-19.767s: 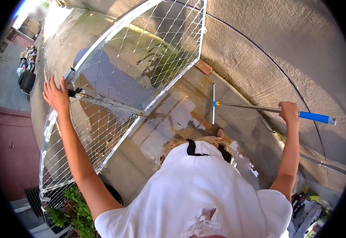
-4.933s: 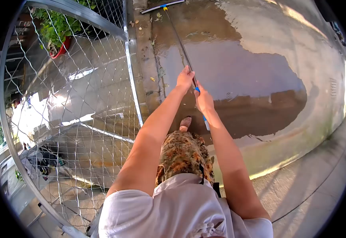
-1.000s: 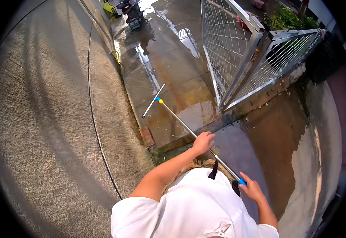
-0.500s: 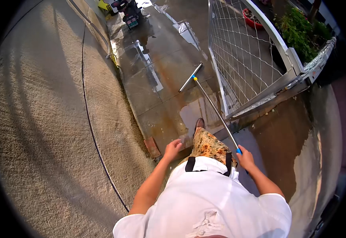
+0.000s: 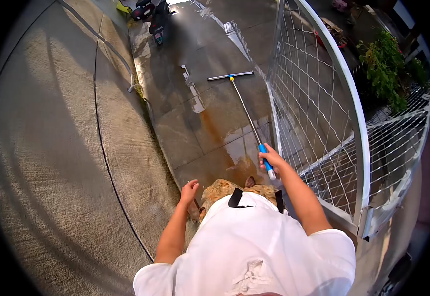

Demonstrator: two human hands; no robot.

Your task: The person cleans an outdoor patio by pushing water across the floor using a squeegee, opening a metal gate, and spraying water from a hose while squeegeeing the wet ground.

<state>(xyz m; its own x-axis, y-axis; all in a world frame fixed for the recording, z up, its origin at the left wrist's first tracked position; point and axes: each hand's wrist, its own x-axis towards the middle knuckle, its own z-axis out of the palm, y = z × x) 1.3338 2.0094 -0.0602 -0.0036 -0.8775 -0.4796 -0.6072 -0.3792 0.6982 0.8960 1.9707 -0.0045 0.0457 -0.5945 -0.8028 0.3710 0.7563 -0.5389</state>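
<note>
My right hand [image 5: 272,159] is wrapped round the blue grip of a long-handled floor squeegee [image 5: 246,111]. Its metal pole slants forward to a wide blade [image 5: 220,77] joined by a yellow and blue fitting. The blade lies crosswise over the wet concrete floor [image 5: 185,130]; whether it presses on the floor I cannot tell. At my left side, near the rough wall, my left hand [image 5: 190,191] hangs empty with its fingers loosely bent.
A white-framed wire mesh gate [image 5: 318,98] stands open close on my right. The rough wall [image 5: 131,163] runs along my left, with a thin black cable [image 5: 107,163] and a grey hose [image 5: 111,47]. Ahead is a dark scooter-like vehicle [image 5: 158,22]. Green plants [image 5: 385,69] grow beyond the gate.
I have stepped forward, nearer the gate. The squeegee blade has swung from slanted to nearly crosswise, and my right hand has moved forward with the handle. My left hand stays empty.
</note>
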